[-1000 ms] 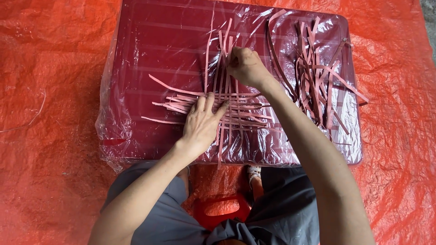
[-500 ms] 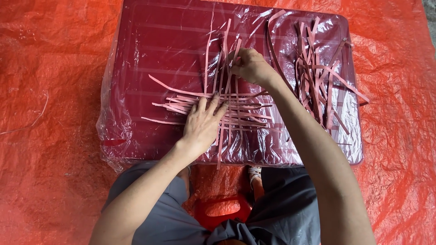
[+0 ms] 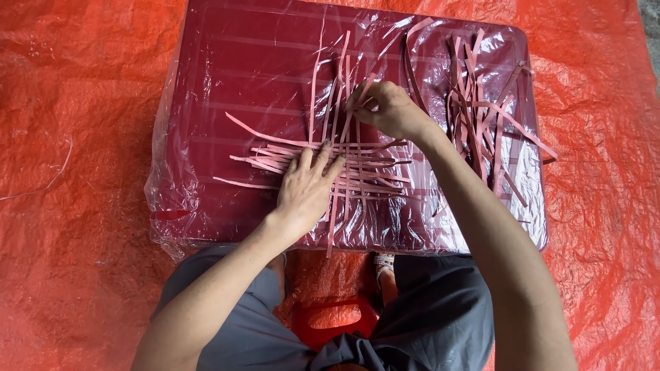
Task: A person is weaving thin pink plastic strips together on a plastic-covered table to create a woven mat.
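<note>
The left hand (image 3: 306,189) presses flat, fingers spread, on the woven strips (image 3: 344,172) mid-counter (image 3: 227,75), while the nearer right hand (image 3: 388,110) pinches an upright strip (image 3: 357,117) running away from the person.

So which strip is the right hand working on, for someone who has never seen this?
On the dark red plastic-wrapped board, find the woven patch of pink strips. The right hand pinches one upright strip at its top edge; unlike the loose pile to the right, it is interlaced.
</note>
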